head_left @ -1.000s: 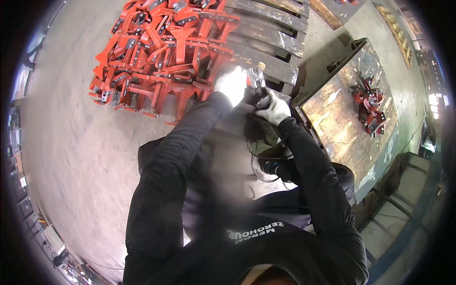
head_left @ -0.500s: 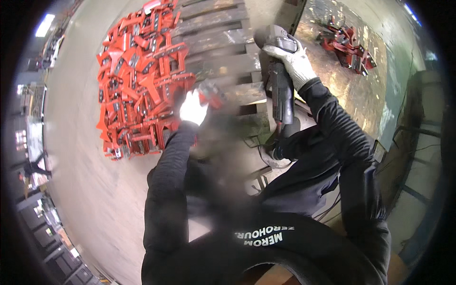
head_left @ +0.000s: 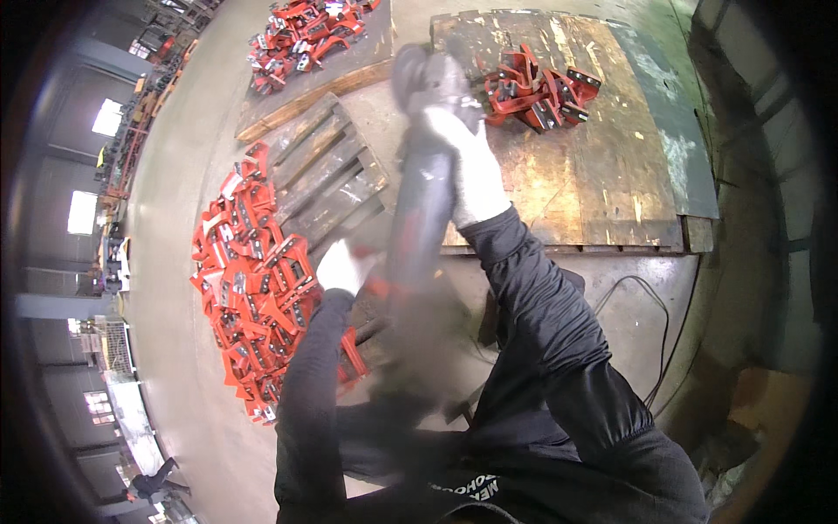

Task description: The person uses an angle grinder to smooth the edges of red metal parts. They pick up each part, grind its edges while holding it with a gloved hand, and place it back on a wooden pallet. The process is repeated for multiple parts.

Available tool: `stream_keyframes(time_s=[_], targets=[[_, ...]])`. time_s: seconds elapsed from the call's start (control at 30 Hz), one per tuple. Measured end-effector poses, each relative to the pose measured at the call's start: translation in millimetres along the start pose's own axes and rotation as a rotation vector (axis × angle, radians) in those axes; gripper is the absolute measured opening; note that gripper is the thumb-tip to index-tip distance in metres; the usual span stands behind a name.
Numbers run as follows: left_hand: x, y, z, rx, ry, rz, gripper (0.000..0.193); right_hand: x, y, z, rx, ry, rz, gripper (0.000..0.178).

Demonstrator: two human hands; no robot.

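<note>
My right hand [head_left: 478,170], in a white glove, is closed around the head end of a black angle grinder [head_left: 425,196]. The grinder is smeared by motion, with its body reaching down toward me. My left hand [head_left: 340,269], also in a white glove, is closed left of the grinder. At its fingertips shows a blurred red metal bracket [head_left: 377,286], partly hidden behind the grinder. Beside that hand lies a large heap of red metal brackets [head_left: 249,288] with dark, drilled faces.
A worn wooden table [head_left: 602,183] at the right bears a small cluster of red brackets [head_left: 541,92]. Wooden pallet slats [head_left: 327,162] lie beyond the heap. Another board [head_left: 349,74] at the back holds more brackets. A black cable [head_left: 668,323] loops on the floor. Far left, a person [head_left: 155,482] stands.
The view has swung, bringing more of the table and the back board into sight. My right hand has brought the grinder closer to my left hand.
</note>
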State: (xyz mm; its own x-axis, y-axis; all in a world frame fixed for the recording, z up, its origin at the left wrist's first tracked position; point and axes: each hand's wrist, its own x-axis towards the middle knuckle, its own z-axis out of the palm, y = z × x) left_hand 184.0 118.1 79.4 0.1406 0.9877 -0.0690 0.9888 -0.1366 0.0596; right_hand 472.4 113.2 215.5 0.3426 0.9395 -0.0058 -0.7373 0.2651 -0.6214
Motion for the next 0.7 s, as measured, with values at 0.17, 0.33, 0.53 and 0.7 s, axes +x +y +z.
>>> stream_keyframes(time_s=[0.17, 0.33, 0.53, 0.7], targets=[[69, 114, -93, -0.411, 0.157, 0.094, 0.047, 13, -30, -23, 0.307, -0.092, 0.154, 0.046], [124, 196, -106, -1.072, 0.171, 0.309, 0.055, 21, -52, -30, -0.219, 0.019, -0.463, 0.042], [43, 88, 4, -0.895, 0.106, -0.042, 0.044, 37, -43, -73, 0.046, -0.135, -0.007, 0.059], [-112, -68, 113, -0.563, 0.124, -0.571, 0.044, 26, -6, -44, -0.207, 0.030, 0.098, 0.047]])
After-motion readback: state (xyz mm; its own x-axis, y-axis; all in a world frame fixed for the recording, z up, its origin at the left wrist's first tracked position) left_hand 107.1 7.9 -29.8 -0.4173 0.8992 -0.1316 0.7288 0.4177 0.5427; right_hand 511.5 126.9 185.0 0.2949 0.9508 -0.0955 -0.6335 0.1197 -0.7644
